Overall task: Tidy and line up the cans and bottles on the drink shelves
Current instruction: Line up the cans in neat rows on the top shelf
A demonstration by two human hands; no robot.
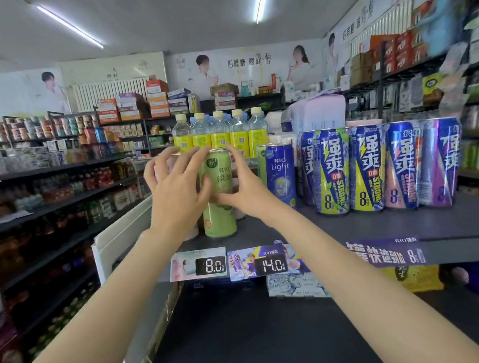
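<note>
A tall green RIO can stands upright near the front left of the dark top shelf. My left hand wraps its left side with fingers spread over the top rim. On the can's right side my right hand curls around it, thumb across the front. A pale pink can hides mostly behind my left hand. To the right stand a blue RIO Light can and a row of blue, yellow and purple RIO Strong cans. Behind them are clear bottles with yellow labels.
Price tags hang on the shelf's front edge. A lower dark shelf lies beneath, with boxed goods at its back. A white panel borders the shelf on the left. Stocked aisles run along both sides.
</note>
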